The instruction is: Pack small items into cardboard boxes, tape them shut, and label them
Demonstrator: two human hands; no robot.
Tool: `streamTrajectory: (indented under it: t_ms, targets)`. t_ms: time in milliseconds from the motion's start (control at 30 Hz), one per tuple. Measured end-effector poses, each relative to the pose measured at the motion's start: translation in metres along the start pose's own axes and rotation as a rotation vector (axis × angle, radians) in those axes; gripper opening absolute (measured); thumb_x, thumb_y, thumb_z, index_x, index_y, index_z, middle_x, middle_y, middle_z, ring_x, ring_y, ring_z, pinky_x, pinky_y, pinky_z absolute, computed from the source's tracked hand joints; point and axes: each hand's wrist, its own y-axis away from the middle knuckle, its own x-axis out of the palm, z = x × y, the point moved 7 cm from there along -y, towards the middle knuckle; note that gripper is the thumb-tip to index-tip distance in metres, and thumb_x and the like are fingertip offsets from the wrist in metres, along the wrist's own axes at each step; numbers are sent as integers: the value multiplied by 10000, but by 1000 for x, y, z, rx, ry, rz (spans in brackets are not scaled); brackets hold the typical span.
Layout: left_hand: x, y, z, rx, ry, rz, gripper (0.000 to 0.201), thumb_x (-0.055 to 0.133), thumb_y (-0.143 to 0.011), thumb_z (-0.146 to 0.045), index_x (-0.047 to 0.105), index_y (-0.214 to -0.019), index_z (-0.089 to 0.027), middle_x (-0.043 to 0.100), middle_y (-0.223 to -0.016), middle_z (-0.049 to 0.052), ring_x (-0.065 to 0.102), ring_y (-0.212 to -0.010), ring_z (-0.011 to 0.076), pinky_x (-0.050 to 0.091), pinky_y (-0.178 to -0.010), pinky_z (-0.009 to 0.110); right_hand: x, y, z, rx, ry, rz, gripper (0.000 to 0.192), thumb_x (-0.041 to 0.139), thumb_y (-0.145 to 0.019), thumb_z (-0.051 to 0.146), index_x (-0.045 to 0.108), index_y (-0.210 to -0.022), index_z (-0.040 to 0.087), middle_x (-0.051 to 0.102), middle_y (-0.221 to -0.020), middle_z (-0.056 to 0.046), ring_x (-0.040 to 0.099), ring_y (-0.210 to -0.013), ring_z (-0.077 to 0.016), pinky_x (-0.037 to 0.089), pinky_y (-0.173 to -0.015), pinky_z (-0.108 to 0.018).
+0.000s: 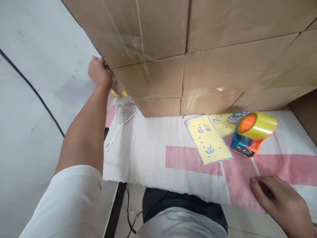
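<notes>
Left hand point(100, 72) fingers curled tight round the taped cardboard box point(148, 77) corner, likely stiff, bulky, tape-slick; right hand point(279, 201) half-curled, holding nothing, resting on cloth point(153, 155)

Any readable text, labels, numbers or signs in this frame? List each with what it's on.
None can be read.
yellow sticker sheets: small printed pictures, any lettering too small to read.
yellow tag at the box corner below the left hand: a red mark, blurred.
tape dispenser: no visible lettering.
cardboard boxes: no print visible.
</notes>
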Motion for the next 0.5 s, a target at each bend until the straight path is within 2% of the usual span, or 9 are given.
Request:
streamTrajectory:
  t_ms: [67,133,233,300,333,400,433,467,500]
  targets:
    - [-47,21,16,-61,23,-198,251,548,-947,-124,621,-1161,-13,577,-1359,91,424,-1306,232,308,-1121,385,-2,1,1,-17,1,-5,239,574,-937,405,605,-778,230,665,-709,-33,646,-633,-218,508,-566,-366]
    - [-88,63,29,-33,31,-311,229,580,-887,-84,662,-1101,-70,589,-1317,70,406,-1302,233,262,-1170,429,-5,0,5,-57,7,-21,217,576,-939,380,604,-785,229,662,-700,-32,648,-617,-216,499,-557,-364]
    - [-144,164,44,137,132,-567,184,605,-777,-83,707,-915,-148,663,-1184,63,535,-1227,262,325,-1155,498,-12,-16,25,-154,-33,-89,148,609,-926,301,601,-797,229,663,-698,-24,646,-596,-202,476,-545,-350]
    - [-170,239,64,148,217,-713,210,574,-750,-116,731,-860,-202,680,-1137,69,595,-1191,287,418,-1087,524,-14,-39,47,-226,-123,-131,116,657,-900,208,589,-808,230,659,-708,-12,632,-597,-180,481,-565,-330]
    - [-179,273,75,148,267,-750,196,600,-731,-153,740,-840,-238,678,-1118,60,629,-1142,297,460,-1044,529,-13,-54,63,-292,-195,-140,130,675,-883,157,588,-819,229,663,-727,-9,629,-610,-168,500,-598,-319]
    - [-194,333,96,169,346,-788,221,621,-691,-189,754,-806,-323,675,-1053,34,642,-1142,323,465,-1051,559,-4,-86,95,-363,-364,-74,133,669,-882,115,609,-896,233,679,-809,-26,662,-734,-189,537,-696,-328]
    - [-198,356,106,167,379,-759,221,619,-699,-227,754,-805,-367,666,-1057,22,647,-1136,336,450,-1073,585,3,-102,113,-401,-430,-50,159,688,-883,154,637,-1009,235,697,-875,-44,684,-819,-210,555,-729,-337]
    - [-199,373,116,140,404,-684,212,620,-705,-271,750,-806,-405,656,-1079,11,639,-1150,350,427,-1093,610,15,-116,130,-417,-469,47,329,705,-889,219,624,-1208,237,717,-1070,-88,696,-1005,-251,578,-855,-382]
    - [-193,384,124,97,413,-545,190,617,-720,-322,740,-811,-434,645,-1106,1,620,-1180,364,403,-1107,633,30,-127,147,-432,-503,166,611,746,-871,318,512,-1430,236,654,-1325,-142,632,-1234,-307,551,-1006,-457]
